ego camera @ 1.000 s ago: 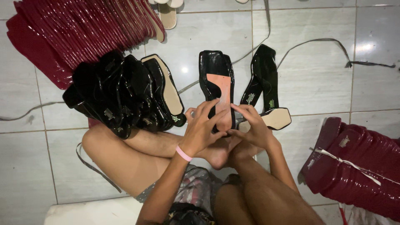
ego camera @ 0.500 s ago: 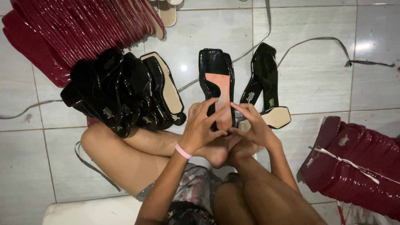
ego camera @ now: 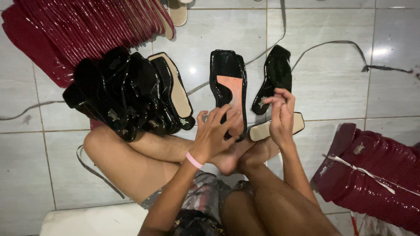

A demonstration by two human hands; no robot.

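Glossy black patent finish on sandal, with matt salmon insole. Same wet-look black gloss on second sandal and on heap of black sandals; small metal buckles catching light. Matt beige soles, slightly rough. Dark red stacks: shiny synthetic patent. Floor tiles: smooth glazed grey, reflective. Wristband: pink, matt, rubbery. Shorts: patterned cloth.

Pale grey tiled floor w/ dark grout lines (glossy, reflecting overhead light), dimly lit.
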